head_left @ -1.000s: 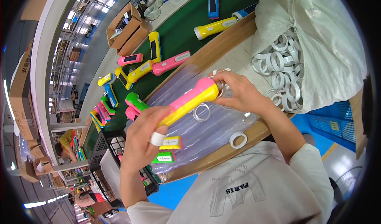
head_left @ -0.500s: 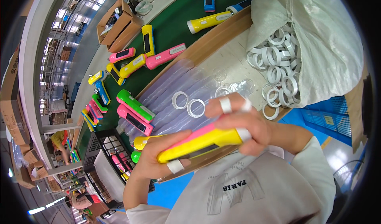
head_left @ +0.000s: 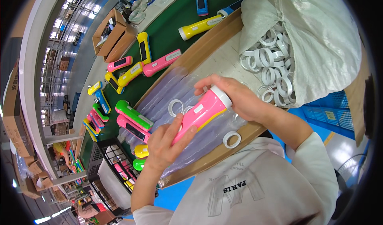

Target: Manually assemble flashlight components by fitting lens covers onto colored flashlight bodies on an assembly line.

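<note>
A flashlight (head_left: 199,111), pink on top with a yellow underside and a white head, is tilted above the tray. My left hand (head_left: 163,141) wraps its handle, the thumb and a finger lying along the pink side. My right hand (head_left: 239,97) is cupped beside the white head, fingers stretched loosely past it; its thumb is hidden. Below the flashlight, a white ring (head_left: 231,139) rests at the tray's near edge. Another white ring (head_left: 175,107) lies on the clear plastic sleeves (head_left: 159,89), with one more partly covered by the flashlight.
The shallow cardboard tray (head_left: 215,39) holds the sleeves. A white woven sack (head_left: 319,45) spills many white rings (head_left: 275,61) at right. Colourful flashlights (head_left: 163,62) lie on the green belt (head_left: 171,23). A black crate (head_left: 107,145) stands left, a blue crate (head_left: 331,111) right.
The flashlight has turned from its yellow side to its pink side, and its head points more upward. My right hand's fingers have loosened from the head. The ring at the near edge has come into sight.
</note>
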A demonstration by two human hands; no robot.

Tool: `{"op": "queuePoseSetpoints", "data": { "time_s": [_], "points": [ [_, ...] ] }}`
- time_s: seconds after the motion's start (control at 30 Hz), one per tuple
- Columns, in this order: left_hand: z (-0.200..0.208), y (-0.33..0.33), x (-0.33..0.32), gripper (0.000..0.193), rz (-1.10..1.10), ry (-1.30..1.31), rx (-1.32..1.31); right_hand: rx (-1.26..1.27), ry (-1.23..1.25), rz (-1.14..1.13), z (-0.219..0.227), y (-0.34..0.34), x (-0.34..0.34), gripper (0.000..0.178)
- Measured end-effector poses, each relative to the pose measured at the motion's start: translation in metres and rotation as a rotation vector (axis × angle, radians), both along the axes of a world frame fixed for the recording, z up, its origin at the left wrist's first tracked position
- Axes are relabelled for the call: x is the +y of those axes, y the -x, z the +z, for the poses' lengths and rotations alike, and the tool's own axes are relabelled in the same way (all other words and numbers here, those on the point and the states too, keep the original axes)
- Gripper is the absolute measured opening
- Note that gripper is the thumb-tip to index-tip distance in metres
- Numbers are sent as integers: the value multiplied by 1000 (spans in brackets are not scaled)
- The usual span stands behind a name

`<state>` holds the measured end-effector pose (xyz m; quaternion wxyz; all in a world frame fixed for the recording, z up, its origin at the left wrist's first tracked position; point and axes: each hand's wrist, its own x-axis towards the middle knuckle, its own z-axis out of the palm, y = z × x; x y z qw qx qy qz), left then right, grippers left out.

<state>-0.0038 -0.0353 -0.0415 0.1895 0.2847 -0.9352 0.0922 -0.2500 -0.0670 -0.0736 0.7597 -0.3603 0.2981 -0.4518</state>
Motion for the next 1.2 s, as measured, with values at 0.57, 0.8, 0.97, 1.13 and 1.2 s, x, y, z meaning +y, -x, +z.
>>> {"op": "queuePoseSetpoints", "data": {
  "time_s": [0.57, 0.8, 0.97, 1.13, 1.2],
  "points": [
    [40, -13, 24, 67, 196, -1984, 775, 504, 1470, -504, 31, 2, 57, 20],
    [31, 19, 15, 61, 133, -492, 116, 269, -7, -31, -8, -8, -7, 31],
    [-6, -6, 18, 67, 116, -317, 173, 93, -222, 16, -5, -15, 1, 39],
    [17, 9, 29, 59, 224, -840, 422, 373, 353, -98, -1, -2, 17, 37],
    [4, 19, 16, 59, 136, -439, 178, 203, -161, -77, -22, -7, -1, 36]
  ]
}}
